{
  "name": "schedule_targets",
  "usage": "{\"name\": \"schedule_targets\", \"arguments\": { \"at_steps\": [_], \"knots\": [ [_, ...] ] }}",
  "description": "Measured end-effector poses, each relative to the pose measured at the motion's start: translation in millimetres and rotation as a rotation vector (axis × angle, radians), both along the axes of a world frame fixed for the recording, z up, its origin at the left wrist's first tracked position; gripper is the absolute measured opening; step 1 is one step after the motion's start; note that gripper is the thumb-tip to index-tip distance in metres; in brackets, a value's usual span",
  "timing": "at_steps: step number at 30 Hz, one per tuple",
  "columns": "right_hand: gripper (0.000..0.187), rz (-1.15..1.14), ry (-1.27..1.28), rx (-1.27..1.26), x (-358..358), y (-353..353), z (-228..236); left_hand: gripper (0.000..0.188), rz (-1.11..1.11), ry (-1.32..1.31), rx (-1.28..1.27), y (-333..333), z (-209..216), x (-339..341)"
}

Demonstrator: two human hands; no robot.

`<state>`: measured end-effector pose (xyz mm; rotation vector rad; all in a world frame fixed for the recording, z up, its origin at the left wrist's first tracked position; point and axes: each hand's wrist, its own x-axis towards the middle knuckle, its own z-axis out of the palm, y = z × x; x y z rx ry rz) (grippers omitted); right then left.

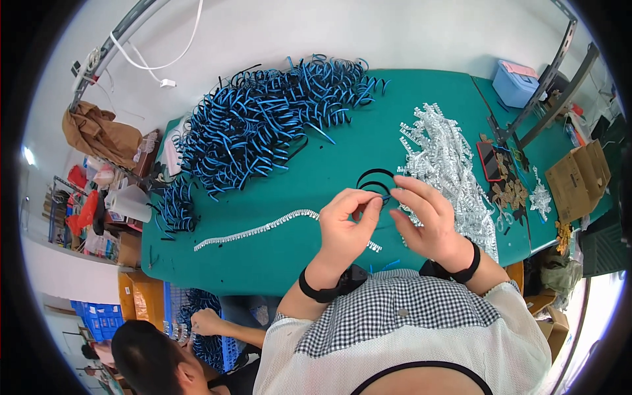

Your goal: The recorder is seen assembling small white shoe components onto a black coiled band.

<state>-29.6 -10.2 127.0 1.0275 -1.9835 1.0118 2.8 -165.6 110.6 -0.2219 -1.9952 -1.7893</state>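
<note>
My left hand [349, 222] is closed, with thumb and fingertips pinching a curled black ribbon [372, 172] above the green table. Its loops rise from the pinch toward my other hand. My right hand [429, 218] is beside the loops with thumb and fingers apart, one fingertip close to or touching the ribbon; I cannot tell which. Beneath my hands lies a single white-silver trim strip [263, 224], partly hidden by my left hand. A heap of similar silver strips [442, 164] lies just beyond my right hand.
A big pile of blue and black curled ribbons [250, 118] covers the table's far left. To the right are a red-edged phone [488, 161], a blue box [515, 84] and a cardboard box [579, 181]. Another person [148, 359] sits at lower left near a blue crate [232, 352].
</note>
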Motion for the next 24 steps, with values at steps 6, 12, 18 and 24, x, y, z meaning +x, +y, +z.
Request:
{"name": "schedule_targets", "arguments": {
  "at_steps": [6,12,18,24],
  "knots": [
    [0.026,0.177,-0.068,0.036,7.3,-1.0,20.3,0.012,-0.181,-0.039,0.188,-3.2,15.7,25.5],
    [0.018,0.212,-0.258,0.003,18.0,9.9,36.5,0.013,-0.195,-0.054,0.144,-8.0,27.6,45.1],
    [0.016,0.314,-0.193,0.015,26.9,12.0,44.2,0.011,-0.151,-0.055,0.101,0.1,40.6,55.0],
    [0.015,0.319,-0.210,0.012,29.1,16.2,44.7,0.011,-0.156,-0.003,0.104,5.3,39.8,55.7]
  ]
}}
